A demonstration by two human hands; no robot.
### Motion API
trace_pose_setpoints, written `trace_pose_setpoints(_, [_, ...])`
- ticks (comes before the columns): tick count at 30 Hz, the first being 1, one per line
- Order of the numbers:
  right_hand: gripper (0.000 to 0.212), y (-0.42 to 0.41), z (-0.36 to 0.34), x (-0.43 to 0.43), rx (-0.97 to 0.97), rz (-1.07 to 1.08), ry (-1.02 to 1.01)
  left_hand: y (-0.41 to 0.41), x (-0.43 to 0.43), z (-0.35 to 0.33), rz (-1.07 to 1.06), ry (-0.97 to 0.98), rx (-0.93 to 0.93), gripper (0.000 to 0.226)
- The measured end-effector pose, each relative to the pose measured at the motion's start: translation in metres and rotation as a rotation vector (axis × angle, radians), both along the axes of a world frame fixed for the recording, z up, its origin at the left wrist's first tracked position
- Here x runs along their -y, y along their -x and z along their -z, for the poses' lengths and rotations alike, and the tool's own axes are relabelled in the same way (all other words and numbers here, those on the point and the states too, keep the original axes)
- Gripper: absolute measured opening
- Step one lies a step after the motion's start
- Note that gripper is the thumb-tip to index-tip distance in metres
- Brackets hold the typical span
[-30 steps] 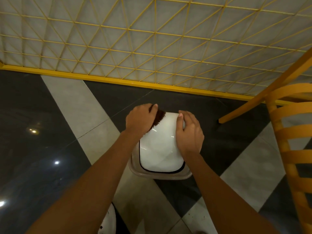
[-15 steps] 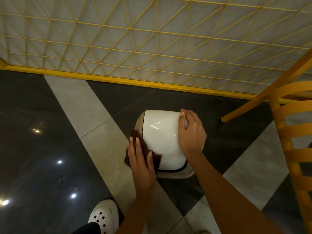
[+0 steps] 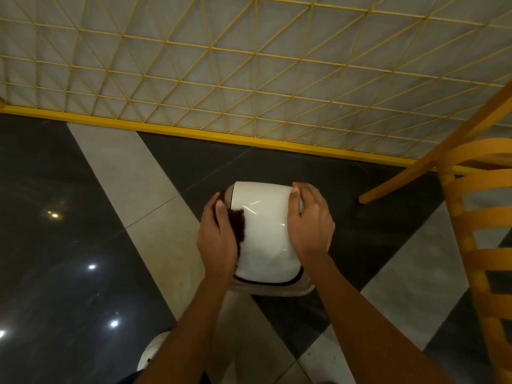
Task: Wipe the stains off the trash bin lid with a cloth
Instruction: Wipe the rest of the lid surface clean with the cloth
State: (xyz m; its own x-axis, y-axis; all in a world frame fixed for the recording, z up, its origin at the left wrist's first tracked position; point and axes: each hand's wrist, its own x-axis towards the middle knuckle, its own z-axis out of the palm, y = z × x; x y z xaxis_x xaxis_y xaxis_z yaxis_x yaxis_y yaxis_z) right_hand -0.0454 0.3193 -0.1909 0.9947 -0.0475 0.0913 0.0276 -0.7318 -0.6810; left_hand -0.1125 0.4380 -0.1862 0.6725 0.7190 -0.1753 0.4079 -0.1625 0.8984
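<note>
I press the dark brown cloth [image 3: 237, 224] under my left hand [image 3: 217, 241], fingers together and flat on it, against the left flank of the white trash bin lid [image 3: 264, 231]. My right hand [image 3: 310, 223], fingers curled over the opposite edge, steadies the floor-standing bin against the rubbing.

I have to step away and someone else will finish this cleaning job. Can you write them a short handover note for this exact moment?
Left hand: pressing the dark cloth against the left side of the white bin lid, fingers closed over it.
Right hand: no cloth, gripping the lid's right edge to steady it.
Trash bin: on the floor by the yellow mesh fence, orange chair to the right.
Done: wiping is under way; the glossy top shows no obvious stains from here.
Left: finish the left side, wipe the near edge and rim, and check the part under the right hand, which is hidden.
</note>
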Motion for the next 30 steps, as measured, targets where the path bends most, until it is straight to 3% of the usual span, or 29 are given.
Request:
trace_pose_setpoints(4, [0.046,-0.001,0.001,-0.001,0.051,0.012,0.015,-0.043,-0.038,-0.009,0.134,0.176,-0.154,0.041])
trace_pose_setpoints(8, [0.051,-0.002,0.003,0.0,0.071,-0.018,0.117,-0.082,-0.05,-0.023,0.393,0.205,-0.312,0.04])
trace_pose_setpoints(10, [0.048,-0.004,0.003,0.001,0.063,-0.021,0.15,-0.095,-0.041,-0.03,0.506,0.056,-0.338,0.034])
trace_pose_setpoints(13, [0.047,-0.005,0.003,0.004,0.05,-0.014,0.172,-0.097,-0.022,-0.034,0.621,-0.373,-0.359,0.036])
trace_pose_setpoints(15, [0.053,-0.002,0.002,0.002,0.053,-0.013,0.186,-0.084,-0.017,-0.029,0.626,-0.561,-0.237,0.036])
trace_pose_setpoints(18, [0.056,0.0,0.001,0.001,0.06,-0.007,0.214,-0.056,-0.014,-0.016,0.712,-0.68,0.011,0.038])
trace_pose_setpoints(21, [0.057,0.0,0.0,0.002,0.027,-0.014,0.245,-0.037,-0.009,-0.015,0.832,-0.679,0.0,0.049])
trace_pose_setpoints(24, [0.062,0.002,-0.002,0.003,0.02,-0.038,0.263,-0.03,-0.014,-0.03,0.714,-0.314,0.08,0.042])
trace_pose_setpoints(27, [0.063,0.0,-0.005,0.004,0.022,-0.062,0.301,-0.028,-0.031,-0.035,0.435,-0.294,0.084,0.047])
trace_pose_setpoints(30, [0.06,0.001,-0.008,0.005,0.057,-0.085,0.323,-0.029,-0.047,-0.03,0.296,-0.248,-0.162,0.056])
